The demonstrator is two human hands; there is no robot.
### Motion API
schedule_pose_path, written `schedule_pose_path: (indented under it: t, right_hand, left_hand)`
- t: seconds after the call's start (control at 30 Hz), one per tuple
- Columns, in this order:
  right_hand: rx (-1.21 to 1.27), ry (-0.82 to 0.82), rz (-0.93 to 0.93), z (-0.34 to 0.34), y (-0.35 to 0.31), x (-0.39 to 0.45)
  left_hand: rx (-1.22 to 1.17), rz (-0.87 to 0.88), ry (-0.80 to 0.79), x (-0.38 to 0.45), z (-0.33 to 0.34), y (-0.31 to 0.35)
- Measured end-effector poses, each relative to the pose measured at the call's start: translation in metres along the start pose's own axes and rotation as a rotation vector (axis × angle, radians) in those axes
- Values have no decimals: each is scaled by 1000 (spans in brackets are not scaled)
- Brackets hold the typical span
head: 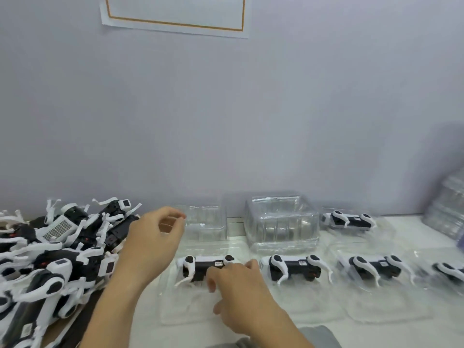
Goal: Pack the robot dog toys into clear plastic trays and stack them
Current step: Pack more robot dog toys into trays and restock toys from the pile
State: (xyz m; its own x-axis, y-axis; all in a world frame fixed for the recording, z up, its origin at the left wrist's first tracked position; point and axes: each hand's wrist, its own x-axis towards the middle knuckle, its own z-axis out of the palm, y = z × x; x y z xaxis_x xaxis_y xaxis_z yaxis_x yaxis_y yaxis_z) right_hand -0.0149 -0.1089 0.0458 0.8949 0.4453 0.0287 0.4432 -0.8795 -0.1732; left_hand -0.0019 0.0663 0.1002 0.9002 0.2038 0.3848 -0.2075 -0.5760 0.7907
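Observation:
A black and white robot dog toy (200,268) lies on its side in a clear plastic tray (183,307) in front of me. My right hand (238,292) rests on the toy's rear end, fingers bent over it. My left hand (155,242) hovers above the tray's far left corner, fingers loosely curled and holding nothing. To the right, two more dogs (295,270) (375,270) lie in their own trays, a further one (449,271) is cut off at the edge, and another (349,219) lies in a tray behind them.
A big pile of loose robot dogs (52,254) fills the left side. A stack of empty clear trays (281,222) and a single empty tray (203,222) stand against the wall. More clear packaging (449,212) rises at the far right.

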Motion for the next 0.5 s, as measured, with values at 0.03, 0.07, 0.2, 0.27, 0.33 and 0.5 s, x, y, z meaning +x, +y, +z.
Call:
schedule_pose_path:
  t: [0.03, 0.07, 0.2, 0.27, 0.33, 0.5]
  right_hand:
    - [13, 19, -18, 2, 0, -1]
    - [26, 39, -32, 3, 0, -1]
    - [93, 130, -51, 4, -6, 0]
    - [156, 181, -50, -1, -10, 0]
    - [227, 232, -58, -9, -12, -2]
    - [284, 373, -105, -37, -7, -16]
  left_hand:
    - [12, 15, -3, -3, -1, 4]
    - [23, 26, 5, -7, -2, 7]
    - [109, 57, 121, -30, -7, 7]
    - [150, 82, 276, -44, -6, 0]
    - [184, 79, 487, -58, -3, -3]
    - [85, -32, 792, -93, 22, 0]
